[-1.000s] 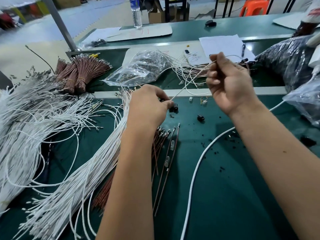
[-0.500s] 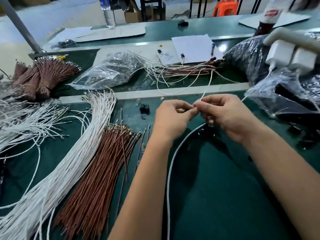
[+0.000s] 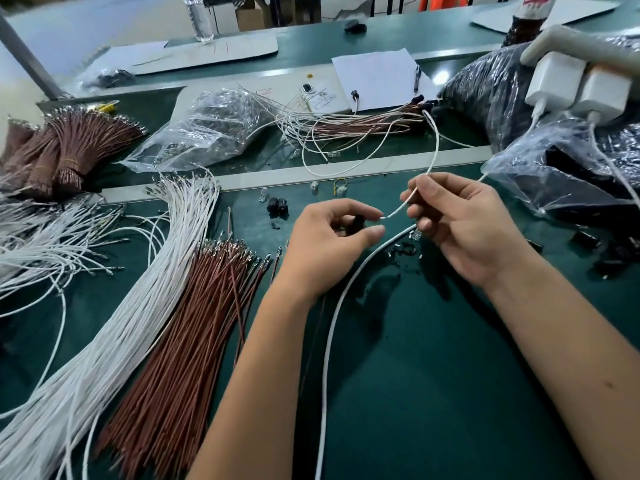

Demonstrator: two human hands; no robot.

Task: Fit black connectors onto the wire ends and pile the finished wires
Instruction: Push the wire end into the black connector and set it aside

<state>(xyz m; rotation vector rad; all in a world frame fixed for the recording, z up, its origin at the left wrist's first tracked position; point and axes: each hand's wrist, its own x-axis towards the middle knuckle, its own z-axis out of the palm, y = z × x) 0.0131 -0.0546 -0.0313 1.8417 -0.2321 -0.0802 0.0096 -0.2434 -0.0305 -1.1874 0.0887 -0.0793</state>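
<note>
Holding a black connector (image 3: 356,224) in curled fingers, your left hand (image 3: 329,247) sits at frame centre. Your right hand (image 3: 464,226), at 3 o'clock of it, pinches a white wire (image 3: 403,205), its tip just beside the connector. White wire bundle (image 3: 114,327) and brown wire bundle (image 3: 187,348) lie at 8 o'clock on the green table (image 3: 433,393); finished wires (image 3: 363,126) at 12.

- Left hand (image 3: 332,244) pinches a small black plastic connector (image 3: 356,224)
- Right hand (image 3: 464,223) grips a thin white wire (image 3: 401,207), tip at the connector
- Loose white and brown wire bundles (image 3: 194,327) lie left on the green counter (image 3: 433,393)
</note>
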